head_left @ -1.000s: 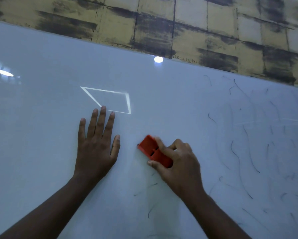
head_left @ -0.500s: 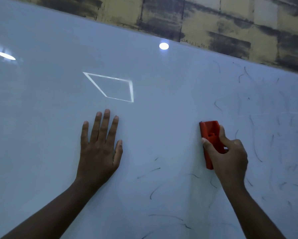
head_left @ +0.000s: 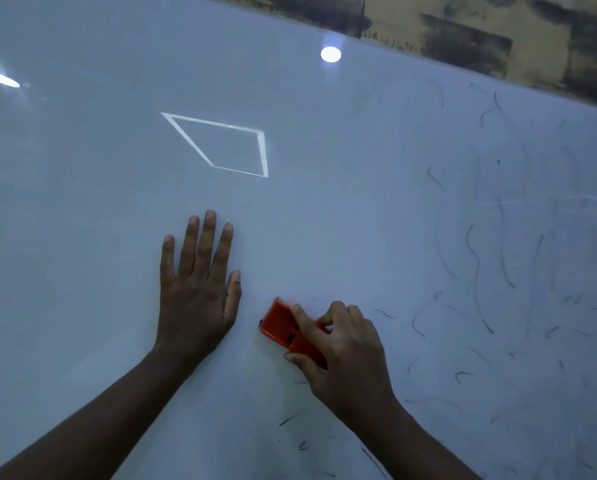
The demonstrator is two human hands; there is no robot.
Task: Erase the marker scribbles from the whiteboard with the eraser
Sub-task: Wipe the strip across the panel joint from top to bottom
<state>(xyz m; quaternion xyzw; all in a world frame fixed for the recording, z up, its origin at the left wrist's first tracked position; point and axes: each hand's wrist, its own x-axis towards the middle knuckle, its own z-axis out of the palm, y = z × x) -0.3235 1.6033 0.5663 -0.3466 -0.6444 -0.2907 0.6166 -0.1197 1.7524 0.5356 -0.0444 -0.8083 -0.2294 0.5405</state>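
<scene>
Your right hand (head_left: 342, 355) grips eraser (head_left: 283, 329) (long axis slanting far-left to near-right) | scribbles (head_left: 477, 271) lie right | left hand (head_left: 196, 292) flat on whiteboard (head_left: 82, 237)

Glossy whiteboard (head_left: 82, 237) fills the view, left hand (head_left: 196, 289) flat on it, red eraser (head_left: 283, 327) pressed on it by right hand (head_left: 342, 355), thin dark marker scribbles (head_left: 477, 258) over its right side and bottom.
</scene>
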